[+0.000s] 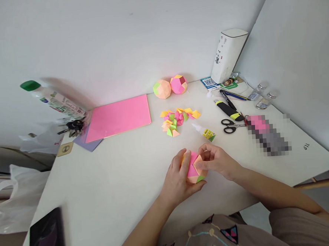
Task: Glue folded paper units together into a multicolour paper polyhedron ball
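Note:
A folded paper ball [193, 168] in pink, peach, green and orange is held over the table near its front edge. My left hand [178, 178] wraps round its left side and underside. On the right, my right hand [215, 159] pinches a peach flap of the ball between thumb and fingers. Beyond the hands, small folded paper pieces [178, 118] lie in a loose pile, in orange, pink, green and peach. A small glue bottle [206, 133] with a white nozzle lies between the pile and my right hand.
Two finished-looking paper balls [162, 89] touch near the wall. Pink paper sheets [119, 118] lie at the left, beside a spray bottle [60, 101] and keys. Scissors [230, 126], a cutter [227, 110], pens and glass jars are right. A dark tablet [47, 237] lies front left.

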### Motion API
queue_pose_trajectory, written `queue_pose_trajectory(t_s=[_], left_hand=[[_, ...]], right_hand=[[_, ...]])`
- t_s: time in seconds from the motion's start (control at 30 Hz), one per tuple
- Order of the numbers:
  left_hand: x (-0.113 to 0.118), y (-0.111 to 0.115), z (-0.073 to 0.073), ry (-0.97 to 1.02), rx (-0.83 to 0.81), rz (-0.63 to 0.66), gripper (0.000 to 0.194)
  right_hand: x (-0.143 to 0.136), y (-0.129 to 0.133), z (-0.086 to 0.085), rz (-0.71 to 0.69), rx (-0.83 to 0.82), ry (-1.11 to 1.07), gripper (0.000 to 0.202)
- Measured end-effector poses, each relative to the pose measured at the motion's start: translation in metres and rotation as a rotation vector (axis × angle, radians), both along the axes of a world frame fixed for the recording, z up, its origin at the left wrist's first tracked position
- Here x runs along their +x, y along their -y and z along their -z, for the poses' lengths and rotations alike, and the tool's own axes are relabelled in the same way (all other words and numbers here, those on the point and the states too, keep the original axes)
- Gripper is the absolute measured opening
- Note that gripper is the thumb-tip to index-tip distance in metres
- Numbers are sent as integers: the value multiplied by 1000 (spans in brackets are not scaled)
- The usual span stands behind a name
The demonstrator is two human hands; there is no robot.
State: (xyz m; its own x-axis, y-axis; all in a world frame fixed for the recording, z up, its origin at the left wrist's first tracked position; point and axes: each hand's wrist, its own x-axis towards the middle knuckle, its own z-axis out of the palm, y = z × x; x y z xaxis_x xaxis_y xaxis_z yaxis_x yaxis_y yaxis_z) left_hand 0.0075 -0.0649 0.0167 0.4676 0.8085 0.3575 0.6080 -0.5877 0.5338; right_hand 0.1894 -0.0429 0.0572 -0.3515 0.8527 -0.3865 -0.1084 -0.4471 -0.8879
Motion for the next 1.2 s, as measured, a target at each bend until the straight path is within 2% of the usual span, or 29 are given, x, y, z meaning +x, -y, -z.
queue_pose_trajectory(t_s=[0.2, 0.33, 1.2], left_hand=[[1, 0, 0, -11, 6, -34, 91], [1, 0, -1, -19, 29, -8, 90], [0, 0, -3, -34, 42, 10, 86]], right_hand=[[0, 6, -6, 63, 152, 219, 32], [-1, 9, -10, 31, 234, 259, 24], [-1, 3, -4, -86, 92, 75, 26]])
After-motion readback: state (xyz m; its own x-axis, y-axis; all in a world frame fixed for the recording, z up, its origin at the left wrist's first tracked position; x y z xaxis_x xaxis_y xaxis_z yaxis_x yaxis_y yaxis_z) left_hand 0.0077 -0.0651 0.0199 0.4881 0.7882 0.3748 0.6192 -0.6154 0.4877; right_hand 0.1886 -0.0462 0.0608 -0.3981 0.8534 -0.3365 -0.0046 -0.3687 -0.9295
